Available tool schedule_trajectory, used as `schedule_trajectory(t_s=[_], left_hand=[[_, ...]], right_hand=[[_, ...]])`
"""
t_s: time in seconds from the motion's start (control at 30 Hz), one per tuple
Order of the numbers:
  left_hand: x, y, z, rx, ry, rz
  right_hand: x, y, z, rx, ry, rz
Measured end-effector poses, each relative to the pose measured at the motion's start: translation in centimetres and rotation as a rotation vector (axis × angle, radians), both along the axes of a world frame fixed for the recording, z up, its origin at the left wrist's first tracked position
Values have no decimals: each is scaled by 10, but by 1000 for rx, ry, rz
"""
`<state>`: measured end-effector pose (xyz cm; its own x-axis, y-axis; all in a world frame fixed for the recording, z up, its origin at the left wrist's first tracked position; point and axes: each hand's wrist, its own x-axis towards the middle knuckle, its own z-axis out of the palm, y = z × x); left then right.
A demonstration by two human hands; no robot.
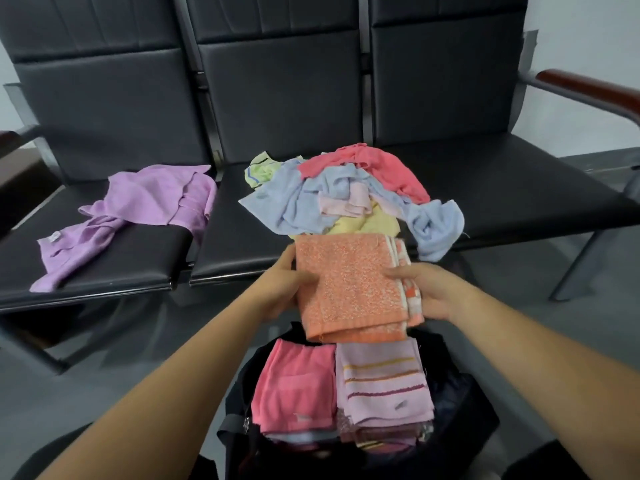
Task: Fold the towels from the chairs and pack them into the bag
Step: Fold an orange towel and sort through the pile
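You hold the folded orange speckled terry towel just above the open black fabric bag, your left hand pinching its left edge, thumb on top, and your right hand gripping its right edge likewise. In the bag a folded pink towel and a folded lilac striped towel lie side by side. A heap of loose coloured towels sits on the middle black padded seat; a crumpled purple towel lies on the seat to its left.

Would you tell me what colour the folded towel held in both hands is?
The folded towel is speckled orange, clearest in the head view.
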<state>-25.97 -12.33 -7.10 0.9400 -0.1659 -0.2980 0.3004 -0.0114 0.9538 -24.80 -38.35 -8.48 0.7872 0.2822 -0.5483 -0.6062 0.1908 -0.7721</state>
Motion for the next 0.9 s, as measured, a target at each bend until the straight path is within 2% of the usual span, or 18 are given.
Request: schedule_trajectory(t_s=[0.1, 0.27, 0.43, 0.6, 0.7, 0.9], left_hand=[[-9, -8, -35, 100, 110, -26], [-27, -29, -91, 268, 225, -89], [-31, -47, -125, 412, 290, -62], [-18, -53, -127, 699, 139, -116], [0, -54, -108, 676, 70, -84], [38, -57, -35, 598, -130, -104]], right_hand=[[-13, -9, -32, -102, 107, -34], [-33, -22, -78, -391, 223, -4], [-41, -30, -108, -530, 249, 8], [-37, -33, -101, -763, 167, -60], [-16, -26, -91, -757, 34, -177], [35, 14, -30, -570, -130, -137]])
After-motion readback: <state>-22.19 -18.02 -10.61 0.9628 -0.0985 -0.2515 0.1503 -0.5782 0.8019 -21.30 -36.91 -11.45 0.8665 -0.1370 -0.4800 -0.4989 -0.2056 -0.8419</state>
